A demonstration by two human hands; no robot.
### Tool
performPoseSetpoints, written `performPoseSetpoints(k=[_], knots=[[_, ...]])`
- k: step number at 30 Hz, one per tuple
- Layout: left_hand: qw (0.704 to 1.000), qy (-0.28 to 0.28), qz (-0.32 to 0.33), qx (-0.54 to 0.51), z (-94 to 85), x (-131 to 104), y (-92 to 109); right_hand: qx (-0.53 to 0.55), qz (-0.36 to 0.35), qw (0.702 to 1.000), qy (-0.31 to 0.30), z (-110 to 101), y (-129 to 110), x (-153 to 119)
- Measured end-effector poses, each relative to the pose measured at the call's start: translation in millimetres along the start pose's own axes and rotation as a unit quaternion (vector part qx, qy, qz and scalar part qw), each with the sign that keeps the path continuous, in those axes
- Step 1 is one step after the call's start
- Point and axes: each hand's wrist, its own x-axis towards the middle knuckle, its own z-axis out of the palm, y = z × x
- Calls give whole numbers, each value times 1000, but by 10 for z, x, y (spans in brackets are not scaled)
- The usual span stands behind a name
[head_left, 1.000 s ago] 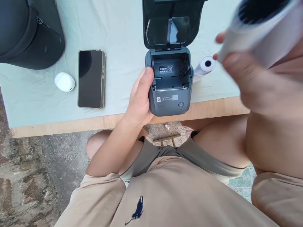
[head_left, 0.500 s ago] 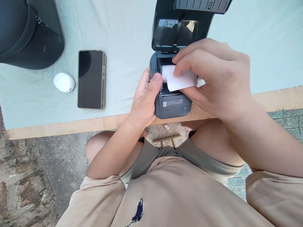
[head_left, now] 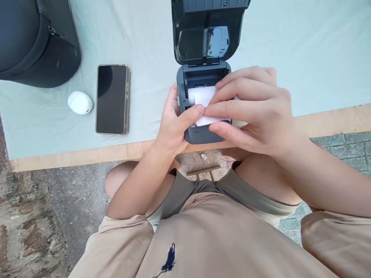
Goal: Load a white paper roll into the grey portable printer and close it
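A dark grey portable label printer (head_left: 207, 138) sits at the table's front edge with its lid (head_left: 191, 38) swung up. In its compartment lies a white paper roll (head_left: 203, 92), whose loose end reaches forward over the front rim. My left hand (head_left: 176, 123) is closed around the printer's left side, its thumb tip at the paper's left edge. From the right, my right hand (head_left: 257, 108) reaches over the compartment, fingers on the paper and thumb near the front edge of the loose end. The fingers and paper hide the printer's right interior and power button.
A black smartphone (head_left: 111, 100) in a clear case lies left of the printer, beside a white rounded earbud case (head_left: 80, 102). A black zippered bag (head_left: 40, 42) stands at the back left. Pale cloth (head_left: 145, 58) covers the table, with a bare wooden edge (head_left: 87, 155) in front.
The printer has shifted slightly left and turned straighter. The paper's loose end has come forward over the front rim. My right hand has moved left and down, my left thumb onto the paper's edge.
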Motion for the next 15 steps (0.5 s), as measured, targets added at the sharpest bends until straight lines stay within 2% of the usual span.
performPoseSetpoints(k=[3,6,11,15], knots=[[1000,-4,20,16,-4,-12,-2,16,46,999,13,-44,17,8],[999,-16,28,12,-17,-8,-6,-15,90,996,7,-66,24,12],[999,-20,28,9,-38,-3,-15,-18,96,994,-38,-69,4,10],[998,-35,37,30,-46,-5,-32,0,128,992,11,-129,32,49]])
